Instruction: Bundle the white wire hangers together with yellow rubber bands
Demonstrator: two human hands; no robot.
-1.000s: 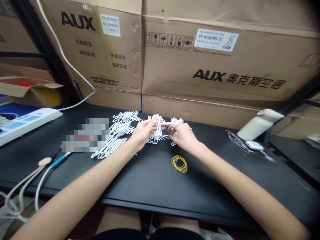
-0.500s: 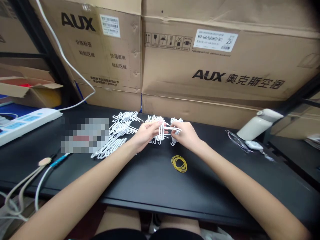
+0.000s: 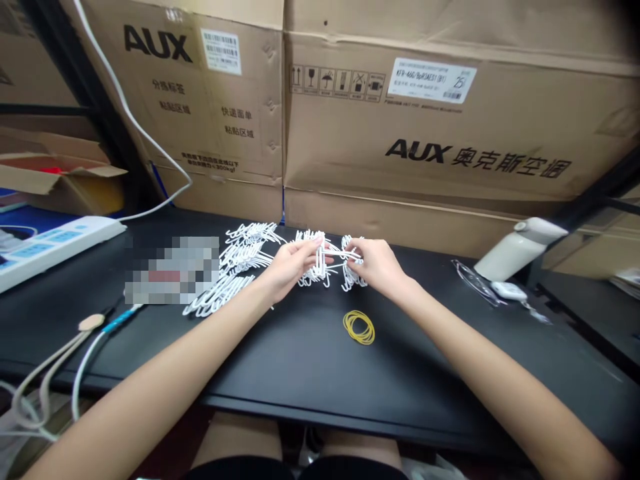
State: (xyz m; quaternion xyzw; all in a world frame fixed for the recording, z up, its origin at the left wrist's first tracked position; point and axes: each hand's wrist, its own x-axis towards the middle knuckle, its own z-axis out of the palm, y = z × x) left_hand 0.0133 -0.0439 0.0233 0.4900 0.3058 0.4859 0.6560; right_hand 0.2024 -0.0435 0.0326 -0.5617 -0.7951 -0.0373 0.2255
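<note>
While the left hand (image 3: 295, 265) pinches slender white bent-wire pieces (image 3: 320, 260) between thumb and fingers, its grip closed on them, the right hand (image 3: 379, 265) has thumb and forefinger curled beside their right ends; whether this grip is tight, I cannot tell. The held pieces are above the black flat worktop (image 3: 400, 373), at its far middle. More white hooked wire pieces (image 3: 245, 255) lie heaped left of the left hand. Thin yellow looped bands (image 3: 369, 337) lie nearer, below the right hand.
</note>
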